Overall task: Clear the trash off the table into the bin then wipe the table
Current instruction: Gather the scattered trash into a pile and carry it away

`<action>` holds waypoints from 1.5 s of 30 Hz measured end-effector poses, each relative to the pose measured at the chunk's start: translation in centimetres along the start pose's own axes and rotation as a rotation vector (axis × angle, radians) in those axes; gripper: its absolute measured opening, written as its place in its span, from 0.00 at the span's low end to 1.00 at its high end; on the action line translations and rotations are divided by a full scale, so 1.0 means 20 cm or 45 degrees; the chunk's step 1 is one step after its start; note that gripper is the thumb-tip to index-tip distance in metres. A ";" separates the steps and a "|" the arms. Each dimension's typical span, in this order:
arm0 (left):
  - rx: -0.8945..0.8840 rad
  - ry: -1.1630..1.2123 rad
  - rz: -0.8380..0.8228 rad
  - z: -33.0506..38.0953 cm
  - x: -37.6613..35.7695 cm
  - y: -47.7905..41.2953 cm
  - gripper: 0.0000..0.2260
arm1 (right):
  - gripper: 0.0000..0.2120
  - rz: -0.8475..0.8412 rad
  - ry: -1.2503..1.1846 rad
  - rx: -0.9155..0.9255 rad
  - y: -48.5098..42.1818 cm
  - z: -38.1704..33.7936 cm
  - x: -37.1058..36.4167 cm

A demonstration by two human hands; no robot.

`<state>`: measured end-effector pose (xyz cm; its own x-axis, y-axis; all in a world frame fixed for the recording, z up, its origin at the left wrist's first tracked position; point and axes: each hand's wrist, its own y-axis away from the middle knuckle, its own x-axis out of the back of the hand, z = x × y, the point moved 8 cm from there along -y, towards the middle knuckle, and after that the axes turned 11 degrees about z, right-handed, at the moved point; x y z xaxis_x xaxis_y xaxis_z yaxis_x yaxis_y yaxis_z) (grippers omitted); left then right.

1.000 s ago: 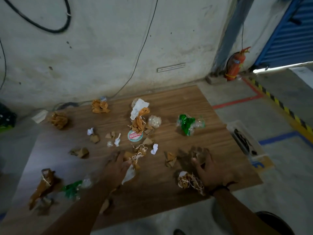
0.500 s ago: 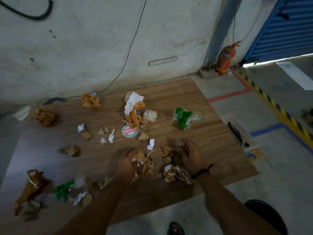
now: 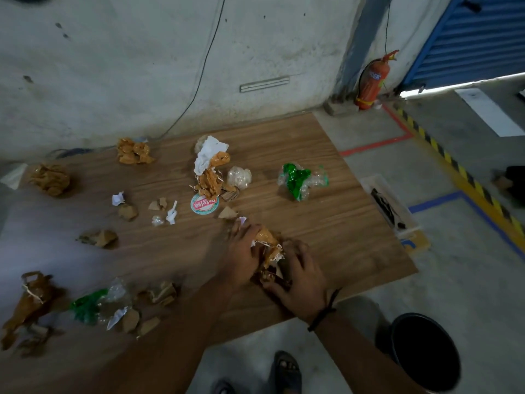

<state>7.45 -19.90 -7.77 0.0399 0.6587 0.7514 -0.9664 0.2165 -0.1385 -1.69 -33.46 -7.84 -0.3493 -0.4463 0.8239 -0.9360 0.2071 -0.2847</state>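
Both hands press together around one wad of brown paper and string [image 3: 268, 247]: the left hand [image 3: 241, 253] cups it from 9 o'clock, the right hand [image 3: 301, 275] closes on it from 4 o'clock, each grip clenched on the wad near the front middle of the bench [image 3: 326, 223]. A second ago the hands were apart, each raking at its own scraps; now the two piles are merged into one bundle. My guess is that this makes a single load ready to lift. The bin [image 3: 426, 354], a dark round tub, stands on the floor at 5 o'clock from the hands, just off the bench corner.

Much trash remains: a green plastic wrapper [image 3: 298, 179] at 1 o'clock, a white and orange paper heap [image 3: 211, 166] at 11 o'clock, brown crumples along the far and left edges. A round sticker [image 3: 205, 204] carries red lettering seen upside down, too blurred to read surely. By the wall, a fire extinguisher [image 3: 372, 81] bears part of a word ending "DER".
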 end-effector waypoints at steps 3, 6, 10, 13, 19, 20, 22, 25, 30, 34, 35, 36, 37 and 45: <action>-0.033 0.119 -0.142 0.04 -0.15 0.05 0.21 | 0.49 -0.114 -0.026 -0.015 0.00 0.05 -0.08; 0.078 0.179 -0.072 0.09 -0.15 0.06 0.23 | 0.48 -0.195 -0.185 -0.131 -0.01 0.10 -0.12; 0.259 0.531 -0.098 0.13 -0.18 0.07 0.26 | 0.33 -0.147 -0.343 -0.176 -0.05 0.11 -0.11; 0.337 0.525 -0.045 0.15 -0.10 0.03 0.26 | 0.25 -0.127 -0.418 -0.115 -0.12 0.06 -0.04; 0.128 0.613 0.294 0.14 0.25 -0.20 0.24 | 0.24 -0.023 -0.473 0.067 -0.42 0.01 0.17; 0.118 0.590 0.344 0.10 0.31 -0.23 0.25 | 0.23 0.010 -0.470 0.058 -0.48 0.03 0.22; 0.132 0.545 0.423 0.02 0.42 -0.27 0.26 | 0.22 0.082 -0.469 0.045 -0.57 0.07 0.31; 0.194 0.417 0.551 -0.09 0.55 -0.27 0.27 | 0.24 0.122 -0.498 0.036 -0.66 0.04 0.33; 0.249 0.351 0.723 -0.25 0.72 -0.20 0.22 | 0.25 -0.033 -0.704 0.109 -0.73 -0.38 0.11; 0.382 0.386 0.824 -0.41 0.80 -0.09 0.18 | 0.26 -0.217 -0.848 0.076 -0.68 -0.73 -0.22; 0.457 0.370 0.847 -0.46 0.82 -0.06 0.17 | 0.26 -0.244 -0.851 0.066 -0.66 -0.78 -0.31; 0.523 0.340 0.844 -0.52 0.83 -0.03 0.15 | 0.27 -0.269 -0.827 0.062 -0.64 -0.82 -0.38; 0.597 0.308 0.798 -0.58 0.82 -0.01 0.14 | 0.27 -0.296 -0.776 0.059 -0.62 -0.84 -0.46; 0.516 0.168 0.291 -0.91 0.52 0.02 0.24 | 0.35 -0.229 -0.126 0.280 -0.49 -0.84 -0.76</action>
<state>12.04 0.22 -11.73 -0.1781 0.7479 0.6394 -0.9743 -0.2250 -0.0082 13.44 -14.00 -9.38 -0.1691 -0.5437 0.8221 -0.9665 -0.0718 -0.2463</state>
